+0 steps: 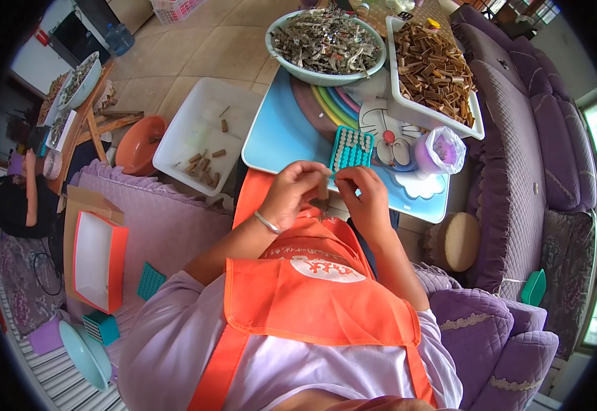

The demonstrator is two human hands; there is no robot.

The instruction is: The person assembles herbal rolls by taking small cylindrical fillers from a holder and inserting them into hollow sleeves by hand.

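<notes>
Both my hands meet just in front of the table's near edge. My left hand (293, 195) is closed, its fingers curled round a small brown piece (323, 190). Against it, my right hand (363, 198) has thumb and fingertips pinched together; whatever they hold is too small to make out. Just beyond my fingertips a teal tray (352, 149) with rows of small pale round pieces in its holes lies on the blue rainbow-patterned table (271, 130).
Farther back stand a bowl of grey shreds (374, 65) and a white bin of brown pieces (393, 96). A lined purple container (442, 152) sits at right. On the left are a white tub (189, 130), an orange basin (141, 145) and another person (21, 202) at a table.
</notes>
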